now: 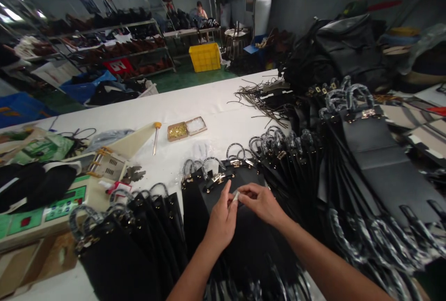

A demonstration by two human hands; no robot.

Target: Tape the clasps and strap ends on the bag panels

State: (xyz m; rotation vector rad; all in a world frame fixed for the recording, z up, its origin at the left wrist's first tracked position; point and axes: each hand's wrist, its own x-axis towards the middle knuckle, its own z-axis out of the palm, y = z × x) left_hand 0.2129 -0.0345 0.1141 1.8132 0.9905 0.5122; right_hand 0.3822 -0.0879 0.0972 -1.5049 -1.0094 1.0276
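My left hand point(223, 217) and my right hand point(260, 202) meet over a black leather bag panel point(249, 240). Between their fingertips is a small whitish piece point(236, 196), too small to identify. Both hands are closed in a pinch on it. Just beyond the fingers, a gold clasp point(219, 178) sits on a black strap at the panel's top. Plastic-wrapped handles point(212, 164) stand up behind it. The part of the panel below my wrists is partly covered by my forearms.
Stacked black bag pieces point(121, 254) lie left, and more point(379, 152) right. A screwdriver point(156, 138) and a box of small gold parts point(177, 131) rest on the white table point(209, 96). A machine with green panels point(66, 203) stands left. A person point(201, 12) sits far back.
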